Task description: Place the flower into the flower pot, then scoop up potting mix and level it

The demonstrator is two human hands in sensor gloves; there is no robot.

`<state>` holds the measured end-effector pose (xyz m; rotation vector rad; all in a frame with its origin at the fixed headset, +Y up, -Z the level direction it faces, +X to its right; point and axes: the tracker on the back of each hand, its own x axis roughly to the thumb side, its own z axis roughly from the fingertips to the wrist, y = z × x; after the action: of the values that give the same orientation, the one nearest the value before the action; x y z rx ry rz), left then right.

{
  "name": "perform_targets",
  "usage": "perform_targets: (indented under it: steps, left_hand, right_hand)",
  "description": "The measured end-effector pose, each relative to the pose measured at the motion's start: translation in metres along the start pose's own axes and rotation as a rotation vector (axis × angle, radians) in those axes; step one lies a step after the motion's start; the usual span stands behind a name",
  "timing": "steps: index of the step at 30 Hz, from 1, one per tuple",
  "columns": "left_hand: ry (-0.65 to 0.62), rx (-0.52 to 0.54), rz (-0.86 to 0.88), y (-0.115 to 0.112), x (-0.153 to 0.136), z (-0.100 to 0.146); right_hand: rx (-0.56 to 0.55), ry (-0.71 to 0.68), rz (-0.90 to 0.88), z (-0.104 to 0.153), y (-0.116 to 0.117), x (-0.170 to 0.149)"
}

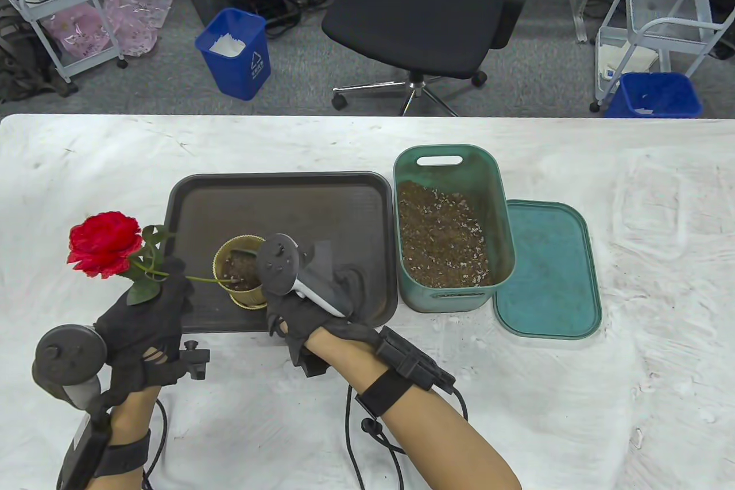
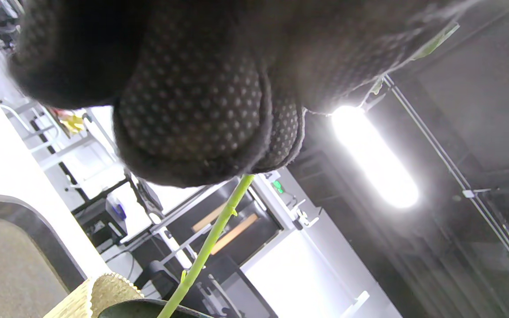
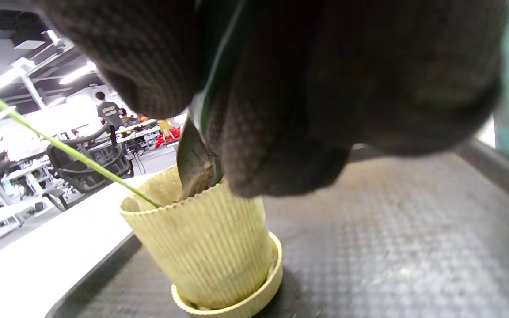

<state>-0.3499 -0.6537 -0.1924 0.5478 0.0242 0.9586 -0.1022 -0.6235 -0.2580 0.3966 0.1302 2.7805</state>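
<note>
Flower (image 1: 104,243): red rose, lower left of the table view, bloom at the far left, stem slanting right and down into the pot. The stem is gripped by the left hand (image 1: 150,312), fingers curled round it just right of the leaves; in the left wrist view the stem (image 2: 210,240) is seen leaving the gloved fingers (image 2: 192,128) and running down to the pot rim at the bottom of the frame.

Pot (image 1: 244,271): ribbed yellow, upright on its saucer, set at the lower middle of the tray (image 1: 275,197). Some potting mix is seen inside, with the stem end resting in it.

Scoop (image 3: 195,157): dark green blade, tipped down into the pot's right side with mix on it, as seen in the right wrist view. The handle is enclosed by the curled fingers of the right hand (image 1: 327,300), which lies just right of the pot, over the tray's lower right part.

Bin (image 1: 451,226): green tub, right of the tray and touching its edge, filled with brown mix.

Lid (image 1: 548,269): green, flat on the table (image 1: 631,340), beside the bin's right side.

Beyond the table: office chair (image 1: 425,13), two blue waste bins (image 1: 235,53), wire carts.
</note>
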Motion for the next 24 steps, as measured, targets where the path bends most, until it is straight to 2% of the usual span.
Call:
perform_targets:
  steps: [7,14,20,24]
  left_hand:
    - [0.0,-0.001,0.001,0.0,0.0,0.0]
    - [0.0,0.0,0.0,0.0,0.0,0.0]
    - [0.0,-0.001,0.0,0.0,0.0,0.001]
    - [0.0,0.001,-0.001,0.0,0.0,0.001]
  right_hand:
    - [-0.085,-0.068,0.134,0.008,-0.001,0.01]
    - [-0.103,-0.067,0.122,0.013,-0.009,0.007]
    - [-0.131,-0.041,0.07,0.017,-0.029,-0.005]
    - [-0.182,-0.006,0.033,0.022,-0.052,-0.019]
